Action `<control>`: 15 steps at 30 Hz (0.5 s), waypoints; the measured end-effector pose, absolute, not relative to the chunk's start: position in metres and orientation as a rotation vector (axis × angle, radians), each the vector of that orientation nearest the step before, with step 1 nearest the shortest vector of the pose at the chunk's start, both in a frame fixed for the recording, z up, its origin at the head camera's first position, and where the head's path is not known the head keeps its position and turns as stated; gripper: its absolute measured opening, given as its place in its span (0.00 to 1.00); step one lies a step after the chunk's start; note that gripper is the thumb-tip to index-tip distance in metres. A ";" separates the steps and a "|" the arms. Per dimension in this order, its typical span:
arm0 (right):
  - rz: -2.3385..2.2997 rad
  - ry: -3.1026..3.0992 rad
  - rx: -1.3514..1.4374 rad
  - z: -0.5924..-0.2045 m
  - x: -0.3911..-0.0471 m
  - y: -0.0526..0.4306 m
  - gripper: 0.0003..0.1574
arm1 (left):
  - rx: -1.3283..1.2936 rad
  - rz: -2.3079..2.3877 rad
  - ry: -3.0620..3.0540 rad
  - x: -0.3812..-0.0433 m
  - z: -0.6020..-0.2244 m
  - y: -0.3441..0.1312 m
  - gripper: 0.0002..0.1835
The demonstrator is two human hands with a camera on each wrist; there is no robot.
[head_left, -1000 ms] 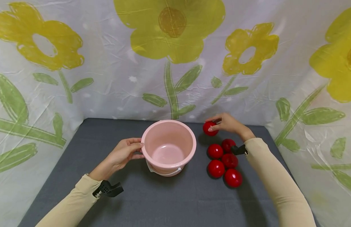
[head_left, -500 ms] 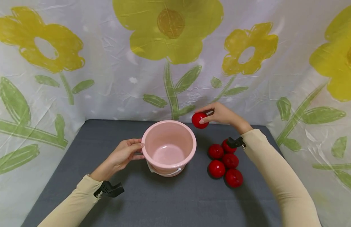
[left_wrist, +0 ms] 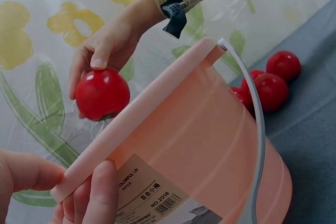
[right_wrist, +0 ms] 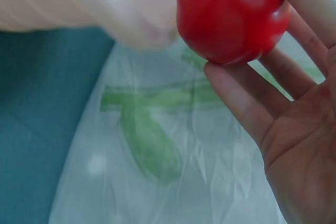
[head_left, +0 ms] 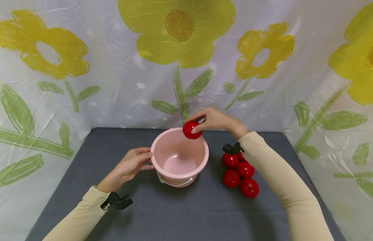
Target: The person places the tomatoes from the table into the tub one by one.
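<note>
A pink bucket (head_left: 158,150) with a white handle (head_left: 181,183) stands upright on the dark grey tabletop. My left hand (head_left: 130,164) pinches its left rim between thumb and fingers. Over the bucket's far right rim, my right hand (head_left: 211,119) holds a glossy red tomato (head_left: 189,130) from the right and above. In the left wrist view that tomato (left_wrist: 103,95) hangs by the bucket's edge, with a small dark green patch underneath. The right wrist view shows the fingertips (right_wrist: 220,74) against the tomato's skin. The inside of the bucket shows only bare pink plastic.
Several more red tomatoes (head_left: 230,178) lie clustered on the table right of the bucket, partly hidden under the right sleeve and its wrist camera (head_left: 231,149). A flower-printed curtain (head_left: 114,83) closes off the back and sides. A printed label (left_wrist: 149,192) is on the bucket's side.
My right hand has carried the tomato left and slightly up, from behind the cluster to over the bucket's far right rim. The left hand keeps its hold on the rim.
</note>
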State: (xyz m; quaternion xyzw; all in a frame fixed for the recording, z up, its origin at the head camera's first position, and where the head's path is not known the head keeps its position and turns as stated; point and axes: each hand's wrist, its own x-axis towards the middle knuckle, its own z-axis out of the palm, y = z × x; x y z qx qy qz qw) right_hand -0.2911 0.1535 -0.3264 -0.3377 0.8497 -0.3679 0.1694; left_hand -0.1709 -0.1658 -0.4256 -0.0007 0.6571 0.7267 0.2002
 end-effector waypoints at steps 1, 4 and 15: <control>-1.031 2.412 -0.960 -0.327 -0.291 0.149 0.28 | 0.000 2.031 1.834 -0.171 -0.426 -0.166 0.24; -1.007 2.383 -0.989 -0.328 -0.290 0.137 0.27 | 0.005 2.025 1.834 -0.171 -0.425 -0.166 0.25; -0.949 2.272 -1.102 -0.332 -0.295 0.100 0.25 | 0.014 2.016 1.835 -0.169 -0.425 -0.166 0.25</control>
